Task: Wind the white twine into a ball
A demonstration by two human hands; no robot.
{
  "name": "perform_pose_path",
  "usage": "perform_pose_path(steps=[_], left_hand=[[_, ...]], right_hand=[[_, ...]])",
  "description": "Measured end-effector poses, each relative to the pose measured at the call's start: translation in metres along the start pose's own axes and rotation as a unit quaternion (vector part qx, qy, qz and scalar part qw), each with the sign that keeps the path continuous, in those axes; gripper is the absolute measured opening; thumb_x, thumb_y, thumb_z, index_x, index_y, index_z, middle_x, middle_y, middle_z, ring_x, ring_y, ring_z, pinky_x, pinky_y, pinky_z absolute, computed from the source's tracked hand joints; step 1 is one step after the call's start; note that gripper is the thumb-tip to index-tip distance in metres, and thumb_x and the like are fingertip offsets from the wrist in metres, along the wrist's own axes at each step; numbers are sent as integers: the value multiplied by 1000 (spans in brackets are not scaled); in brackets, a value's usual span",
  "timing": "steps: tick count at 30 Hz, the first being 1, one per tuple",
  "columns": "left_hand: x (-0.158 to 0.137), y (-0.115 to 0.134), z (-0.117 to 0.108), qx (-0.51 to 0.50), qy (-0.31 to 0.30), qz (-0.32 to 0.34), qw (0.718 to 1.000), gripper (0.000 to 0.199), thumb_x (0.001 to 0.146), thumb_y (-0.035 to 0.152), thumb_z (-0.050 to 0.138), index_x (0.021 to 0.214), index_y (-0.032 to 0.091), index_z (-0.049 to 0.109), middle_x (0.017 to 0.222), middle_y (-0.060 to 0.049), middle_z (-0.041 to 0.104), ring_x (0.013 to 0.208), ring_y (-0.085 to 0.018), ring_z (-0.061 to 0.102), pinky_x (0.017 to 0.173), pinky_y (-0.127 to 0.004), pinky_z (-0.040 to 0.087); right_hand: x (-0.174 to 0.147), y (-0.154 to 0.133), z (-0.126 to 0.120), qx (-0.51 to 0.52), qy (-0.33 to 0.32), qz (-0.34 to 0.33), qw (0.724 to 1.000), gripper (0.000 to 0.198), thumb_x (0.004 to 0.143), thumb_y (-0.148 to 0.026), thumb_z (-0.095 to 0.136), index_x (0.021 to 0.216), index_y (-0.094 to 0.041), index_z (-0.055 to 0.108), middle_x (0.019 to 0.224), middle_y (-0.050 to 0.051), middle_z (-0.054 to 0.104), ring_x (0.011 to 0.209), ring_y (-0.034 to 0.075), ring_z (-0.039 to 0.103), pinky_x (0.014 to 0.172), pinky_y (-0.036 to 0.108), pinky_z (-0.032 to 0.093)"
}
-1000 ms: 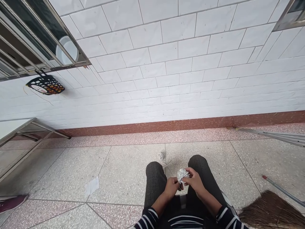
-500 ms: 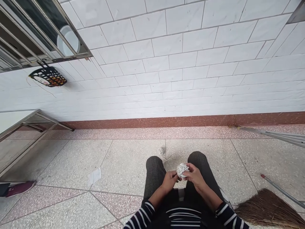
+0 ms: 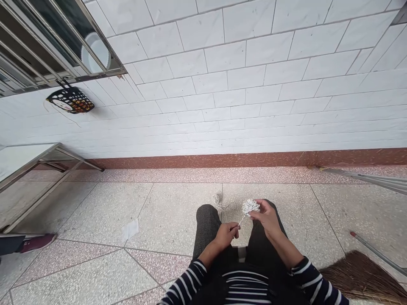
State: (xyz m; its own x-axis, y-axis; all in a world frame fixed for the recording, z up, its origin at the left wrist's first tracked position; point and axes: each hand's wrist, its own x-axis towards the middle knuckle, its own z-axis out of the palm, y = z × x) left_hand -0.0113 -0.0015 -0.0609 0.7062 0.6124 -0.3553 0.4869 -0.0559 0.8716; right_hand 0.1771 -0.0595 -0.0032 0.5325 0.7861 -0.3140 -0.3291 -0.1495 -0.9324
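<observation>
My right hand [image 3: 266, 217] holds a round white ruffled bundle [image 3: 249, 207] with dark lines between its folds, near my right knee. My left hand [image 3: 227, 234] is lower and to the left, its fingers pinched on a pale cord [image 3: 242, 220] that runs up to the bundle. On the floor beyond my knees lies a small ball of string [image 3: 215, 198], with loose loops of string [image 3: 227, 206] beside it. Whether that string joins the cord in my fingers is hard to make out.
A broom [image 3: 362, 275] lies on the floor at the right, below a grey pole [image 3: 378, 252]. White paper [image 3: 130, 230] lies at the left, near a bench [image 3: 28, 159] and another person's shoe [image 3: 38, 243]. A black basket [image 3: 71, 100] hangs from the window bars.
My right hand has moved up and away with the bundle, apart from my left hand. A length of cord now shows stretched between the two hands.
</observation>
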Motion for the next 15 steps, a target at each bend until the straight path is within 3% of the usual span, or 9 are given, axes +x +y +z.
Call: perform_pose_path(steps=[3,5,7,10,12,15], left_hand=[[-7,11,-10,79,3,39,996,43,99,37,43,67,14,61,67,-3,64,65,-12,55,67,-22,40],[-11,25,-18,163,-6,85,983,41,102,34,41,74,15,64,71,-2,65,68,-12,57,67,-21,39],[-13,40,-24,271,-15,136,953,38,103,32,41,80,16,67,75,-3,67,71,-13,61,69,-21,40],[-12,55,-34,407,-35,197,891,30,102,29,44,88,17,68,84,-5,70,80,-16,64,75,-23,43],[-11,57,-39,451,-59,222,862,29,102,29,45,90,17,68,86,-5,71,82,-16,65,77,-24,45],[-9,54,-46,474,-71,253,841,29,103,29,44,93,17,68,86,-4,71,82,-16,65,79,-26,46]], right_hand=[[18,1,-10,-127,19,-89,988,45,61,-29,75,103,-20,64,94,5,69,86,24,64,75,34,51],[27,10,-13,-227,9,-100,969,47,62,-30,72,107,-20,64,107,8,69,96,27,64,84,38,49],[30,23,-11,-284,-30,-73,956,46,59,-28,71,104,-20,66,108,9,69,98,29,63,88,40,47],[21,45,-1,-288,-111,-28,951,42,49,-18,73,91,-21,69,97,5,70,93,27,63,87,37,46],[11,56,4,-277,-163,6,947,42,44,-13,73,85,-21,69,86,1,70,84,24,62,80,34,47],[-1,59,4,-238,-235,67,940,41,41,-10,72,81,-19,68,68,-4,64,67,18,57,68,30,45]])
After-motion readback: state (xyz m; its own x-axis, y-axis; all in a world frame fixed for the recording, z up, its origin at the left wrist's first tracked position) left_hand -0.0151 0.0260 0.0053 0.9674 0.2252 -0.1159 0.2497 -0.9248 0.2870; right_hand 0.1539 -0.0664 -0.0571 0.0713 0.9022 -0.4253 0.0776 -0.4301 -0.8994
